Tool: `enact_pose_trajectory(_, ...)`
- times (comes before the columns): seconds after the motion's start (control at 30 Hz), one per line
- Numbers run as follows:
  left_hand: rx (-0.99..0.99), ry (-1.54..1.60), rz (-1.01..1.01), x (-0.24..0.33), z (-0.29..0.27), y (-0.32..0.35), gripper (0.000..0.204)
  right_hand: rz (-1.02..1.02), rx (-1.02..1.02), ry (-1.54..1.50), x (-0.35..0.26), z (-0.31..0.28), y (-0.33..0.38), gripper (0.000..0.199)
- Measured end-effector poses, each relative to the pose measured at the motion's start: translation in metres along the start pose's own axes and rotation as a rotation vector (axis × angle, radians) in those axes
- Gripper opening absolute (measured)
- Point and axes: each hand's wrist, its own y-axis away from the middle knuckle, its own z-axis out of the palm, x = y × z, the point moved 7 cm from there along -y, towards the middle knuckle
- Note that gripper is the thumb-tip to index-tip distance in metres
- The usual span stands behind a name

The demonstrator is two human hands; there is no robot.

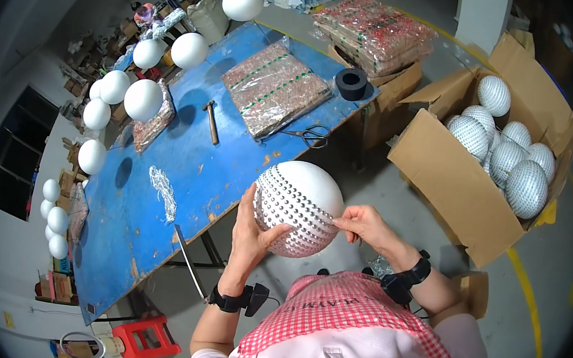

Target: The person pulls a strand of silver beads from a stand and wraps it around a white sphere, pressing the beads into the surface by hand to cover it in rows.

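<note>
A large white egg-shaped ball [315,182] is held in front of my apron, its lower part wrapped in rows of silver beads [291,204]. My left hand [250,234] grips its left side, thumb across the beaded front and fingers partly hidden behind. At the right side of the ball, my right hand [366,227] pinches the end of a bead row between thumb and fingertips; the strand itself is mostly hidden there. A loose tangle of silver bead strands [162,192] lies on the blue table [197,163].
On the table are a hammer [211,123], scissors [310,135], black tape roll [351,84] and bagged beads [275,88]. Several plain white balls [143,100] stand along its far left. An open carton [453,186] of beaded balls [508,160] is at right; a red stool [146,337] at lower left.
</note>
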Motion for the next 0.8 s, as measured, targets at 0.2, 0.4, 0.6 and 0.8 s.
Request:
enact_pose_trajectory(0.2,0.038,0.28,-0.165,0.003,0.002,0.006,0.103,0.033,-0.032,-0.017,0.01,-0.004,0.003,0.024)
enact_pose_trajectory(0.4,0.258,-0.161,0.039,0.014,-0.008,0.015,0.078,-0.012,0.018,0.069,0.014,-0.017,0.002,0.025)
enact_pose_trajectory(0.6,0.125,-0.25,0.096,0.025,0.002,0.021,0.075,-0.037,-0.007,0.108,0.008,-0.016,0.009,0.026)
enact_pose_trajectory(0.8,0.127,-0.239,0.023,0.031,0.008,0.026,0.095,-0.072,-0.033,0.112,0.004,-0.014,0.022,0.026)
